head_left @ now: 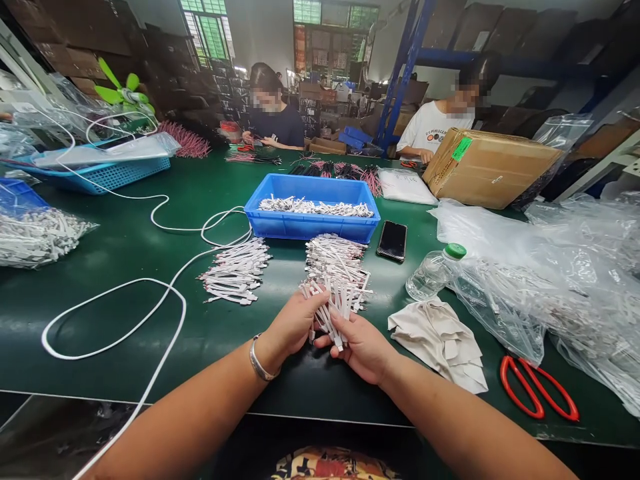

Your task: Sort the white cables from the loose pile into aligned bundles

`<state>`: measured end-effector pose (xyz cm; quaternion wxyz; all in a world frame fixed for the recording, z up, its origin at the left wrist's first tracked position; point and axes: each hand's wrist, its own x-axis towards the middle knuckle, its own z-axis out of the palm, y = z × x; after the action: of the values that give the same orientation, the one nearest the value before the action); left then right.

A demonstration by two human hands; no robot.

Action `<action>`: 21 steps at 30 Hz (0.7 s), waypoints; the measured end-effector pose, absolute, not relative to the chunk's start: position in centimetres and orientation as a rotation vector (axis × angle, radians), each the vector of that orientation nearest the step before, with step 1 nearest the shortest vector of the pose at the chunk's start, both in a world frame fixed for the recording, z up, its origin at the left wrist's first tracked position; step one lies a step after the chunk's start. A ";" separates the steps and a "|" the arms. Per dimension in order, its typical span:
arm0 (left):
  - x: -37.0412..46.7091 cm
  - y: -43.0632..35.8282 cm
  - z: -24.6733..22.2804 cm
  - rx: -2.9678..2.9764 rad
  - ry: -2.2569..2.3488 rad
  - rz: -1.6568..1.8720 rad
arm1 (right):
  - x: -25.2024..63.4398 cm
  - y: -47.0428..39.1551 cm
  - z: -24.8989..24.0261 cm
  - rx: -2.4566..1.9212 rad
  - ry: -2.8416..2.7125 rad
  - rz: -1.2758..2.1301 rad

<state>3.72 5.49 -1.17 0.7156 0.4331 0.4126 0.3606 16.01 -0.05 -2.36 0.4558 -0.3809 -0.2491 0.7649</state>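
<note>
Bundle of short white cables (327, 313): slim, flat, smooth strips, plastic-looking, with small blocky ends, fanned unevenly. Desk (200, 373) dark green, smooth, faintly glossy. On it, a right-hand pile (335, 260) and a left-hand pile (237, 270) of similar pieces, stacked roughly crosswise. Blue bin (313, 223) of rigid plastic, rectangular, ribbed rim, more white pieces inside; it sits just beyond both piles. Phone (393, 241) flat, dark, beside the bin. Clear bottle (425, 277) with green cap, tilted. Cloth (440, 343) pale, soft, crumpled. Scissors (537, 387) with red looped handles, blades hidden by thin, wrinkled clear plastic bags (565, 273). Long white cord (183, 307) in loose curves at left.

Grip: left hand (293, 325) pinches the bundle from its left side, thumb on top; right hand (367, 348) closes on its lower right, thumb over the strips. Bundle lies between the two hands, strip ends poking out past the fingers, at the near edge of the right-hand pile. Finger contact underneath is hidden.
</note>
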 end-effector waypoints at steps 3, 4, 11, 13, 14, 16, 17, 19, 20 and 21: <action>3.8 5.4 -1.2 0.918 0.842 0.782 | 16.1 0.2 -2.6 -0.942 -0.614 1.885; 3.8 5.4 -1.2 0.920 0.810 0.772 | 16.2 0.2 -2.6 -0.942 -0.619 1.887; 3.6 5.2 -0.9 0.975 0.857 0.689 | 16.5 0.4 -2.8 -0.987 -0.720 1.927; 3.5 5.1 -0.8 0.977 0.877 0.668 | 16.5 0.3 -2.8 -1.008 -0.744 1.943; 3.5 5.1 -0.8 0.984 0.879 0.662 | 16.5 0.3 -2.9 -1.017 -0.752 1.948; 3.5 5.0 -0.7 1.003 0.857 0.664 | 16.5 0.3 -2.9 -1.031 -0.758 1.957; 3.5 5.0 -0.6 1.011 0.837 0.667 | 16.5 0.3 -2.9 -1.036 -0.758 1.965; 3.5 5.0 -0.5 1.018 0.797 0.663 | 16.5 0.3 -2.8 -1.040 -0.756 1.980; 3.5 5.0 -0.4 1.016 0.786 0.654 | 16.5 0.3 -2.8 -1.039 -0.754 1.985; 3.5 5.0 -0.4 1.011 0.782 0.639 | 16.5 0.3 -2.7 -1.038 -0.756 1.989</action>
<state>3.50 4.96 -0.35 0.7556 0.4635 0.3585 0.2929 16.51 0.26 -2.75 0.3777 -0.4059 -0.2957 0.7779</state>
